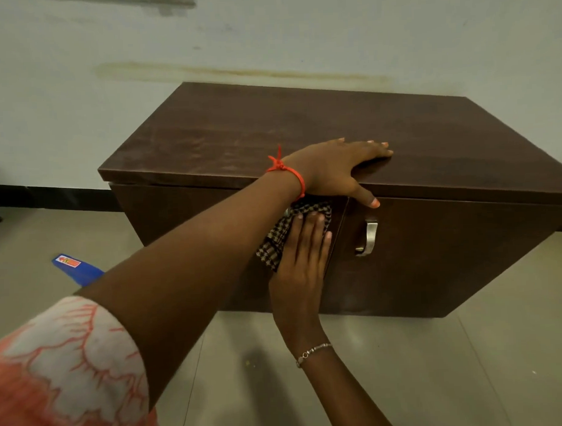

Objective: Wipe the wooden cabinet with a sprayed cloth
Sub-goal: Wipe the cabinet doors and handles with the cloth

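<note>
A dark brown wooden cabinet [270, 127] stands low against a pale wall. My left hand [329, 166] lies flat on its top near the front edge, fingers straight and thumb hanging over the edge. A black-and-beige checked cloth [274, 241] is on the front of the left door, just below the top. My right hand [302, 263] presses this cloth flat against the door with straight fingers pointing up. My left forearm crosses in front and hides part of the left door.
A metal handle [368, 238] sits on the right door, just right of the cloth. A blue flat object with a red label [74, 268] lies on the tiled floor [438, 366] left of the cabinet.
</note>
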